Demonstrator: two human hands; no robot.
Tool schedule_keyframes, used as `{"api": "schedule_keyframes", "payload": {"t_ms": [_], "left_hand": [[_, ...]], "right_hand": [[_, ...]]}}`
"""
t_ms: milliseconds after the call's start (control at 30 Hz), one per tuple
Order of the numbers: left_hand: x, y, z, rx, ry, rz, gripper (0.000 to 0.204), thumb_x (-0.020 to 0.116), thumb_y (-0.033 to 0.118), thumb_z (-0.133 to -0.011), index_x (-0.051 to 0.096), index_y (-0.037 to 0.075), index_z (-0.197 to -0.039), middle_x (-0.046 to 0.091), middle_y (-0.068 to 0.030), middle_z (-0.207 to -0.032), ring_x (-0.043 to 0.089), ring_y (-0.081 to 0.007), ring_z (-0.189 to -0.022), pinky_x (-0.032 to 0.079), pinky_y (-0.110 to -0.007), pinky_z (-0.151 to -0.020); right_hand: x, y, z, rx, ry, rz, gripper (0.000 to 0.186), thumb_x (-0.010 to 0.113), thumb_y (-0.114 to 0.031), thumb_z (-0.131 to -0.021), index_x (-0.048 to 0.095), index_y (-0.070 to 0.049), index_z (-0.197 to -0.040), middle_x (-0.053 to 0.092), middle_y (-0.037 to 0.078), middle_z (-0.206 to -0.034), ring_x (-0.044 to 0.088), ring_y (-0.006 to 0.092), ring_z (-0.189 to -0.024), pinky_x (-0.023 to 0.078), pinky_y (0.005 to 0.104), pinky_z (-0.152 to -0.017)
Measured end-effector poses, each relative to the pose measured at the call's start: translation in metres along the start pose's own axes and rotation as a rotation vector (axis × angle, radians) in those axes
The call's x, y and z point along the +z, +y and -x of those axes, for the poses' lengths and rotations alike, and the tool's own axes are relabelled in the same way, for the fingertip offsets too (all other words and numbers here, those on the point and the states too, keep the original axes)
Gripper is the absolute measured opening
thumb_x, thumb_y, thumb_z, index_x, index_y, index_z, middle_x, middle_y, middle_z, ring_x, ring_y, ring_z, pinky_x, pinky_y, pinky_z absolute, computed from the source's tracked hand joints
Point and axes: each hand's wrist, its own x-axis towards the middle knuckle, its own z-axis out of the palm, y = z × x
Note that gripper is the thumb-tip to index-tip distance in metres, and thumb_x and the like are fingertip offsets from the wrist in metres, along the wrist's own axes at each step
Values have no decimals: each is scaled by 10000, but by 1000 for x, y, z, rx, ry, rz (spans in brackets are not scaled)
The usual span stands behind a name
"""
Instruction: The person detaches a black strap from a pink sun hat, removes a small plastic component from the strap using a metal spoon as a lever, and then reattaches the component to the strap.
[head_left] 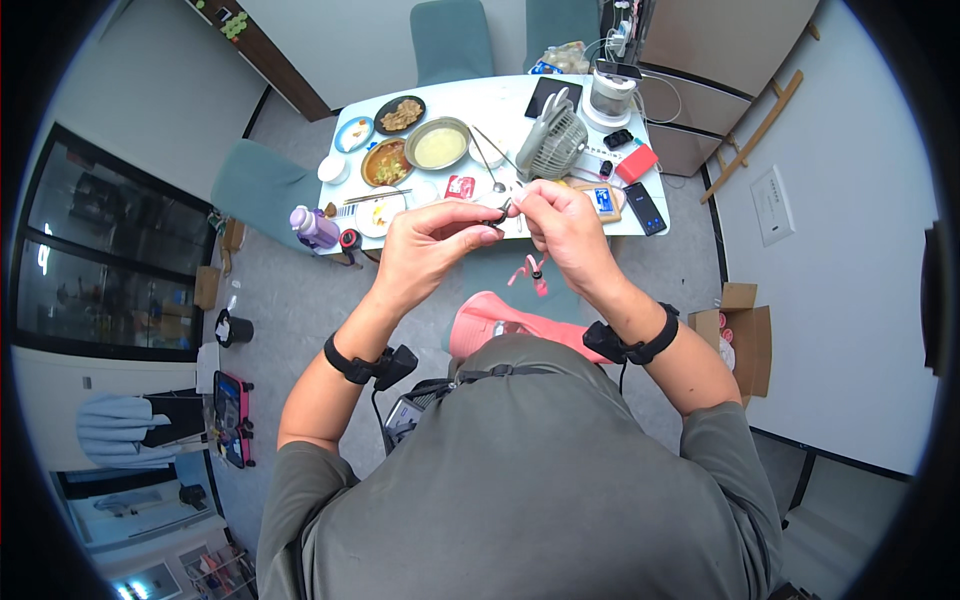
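Note:
My left hand [428, 252] pinches a small dark object [498, 219], possibly metal, between thumb and fingers just before the table's near edge. My right hand [568, 232] is closed at the same object, thumb and index finger together at its top; its exact shape is too small to tell. Below my hands hangs a pink strap [536, 278] with a dark fastener; where it attaches is unclear. A larger pink fabric item [480, 322] lies beyond my body, over the teal chair [490, 270].
The white table [362, 102] bears dishes [440, 148], utensils, a fan [548, 142], a phone [647, 209], a tablet and a purple bottle [315, 226]. Teal chairs [450, 35] surround it. An open cardboard box [755, 345] is at right; an open suitcase [232, 418] lies at left.

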Motion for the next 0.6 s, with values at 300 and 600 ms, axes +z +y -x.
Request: {"api": "schedule_keyframes", "payload": {"t_ms": [300,600], "left_hand": [[-10,9,-8,-189,212,380,322,634,188,-1023,661,-71,-1211,726,-216,-1132,745,-254,-987,620,-340,-890],[-1,10,-8,-222,198,550,215,628,202,-1031,663,18,-1137,725,-154,-1138,737,-239,-1003,620,-362,-887]], "right_hand": [[17,-16,21,-122,-44,274,258,621,-207,-1001,701,2,-872,622,-4,-719,491,50,-647,397,270,-571],[26,-21,17,-255,-22,405,239,621,-183,-989,688,27,-898,598,47,-674,492,78,-615,409,292,-565]]}}
